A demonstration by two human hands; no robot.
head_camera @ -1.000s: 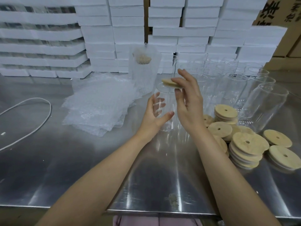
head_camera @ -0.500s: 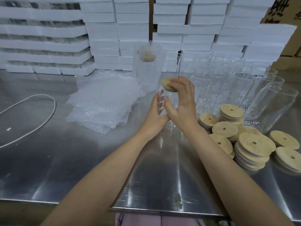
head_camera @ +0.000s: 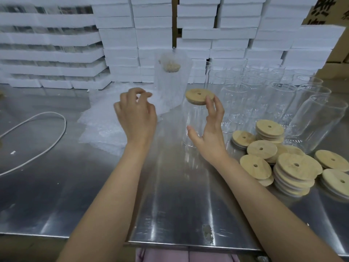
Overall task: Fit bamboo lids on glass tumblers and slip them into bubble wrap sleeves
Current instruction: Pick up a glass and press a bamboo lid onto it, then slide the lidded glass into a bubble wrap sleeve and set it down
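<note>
Standing upright on the desk (head_camera: 170,205), a glass tumbler (head_camera: 195,127) is seen with a bamboo lid (head_camera: 199,96) sat flat on its mouth, hole facing up. The right hand (head_camera: 211,137) is held just beside the glass, fingers (head_camera: 210,106) spread wide and nothing gripped, one fingertip touching the lid's rim, thumb close to the glass wall. The left hand (head_camera: 136,116) is held over the pile of bubble wrap sleeves (head_camera: 100,127), fingers loosely curled, thumb and forefinger near each other, nothing seen between them tbh. A wrapped tumbler (head_camera: 171,91) is stood behind. To the right, empty glasses (head_camera: 264,95) are lined up, loose lids (head_camera: 296,167) heaped in front of them, white foam boxes (head_camera: 154,35) stacked at the back
</note>
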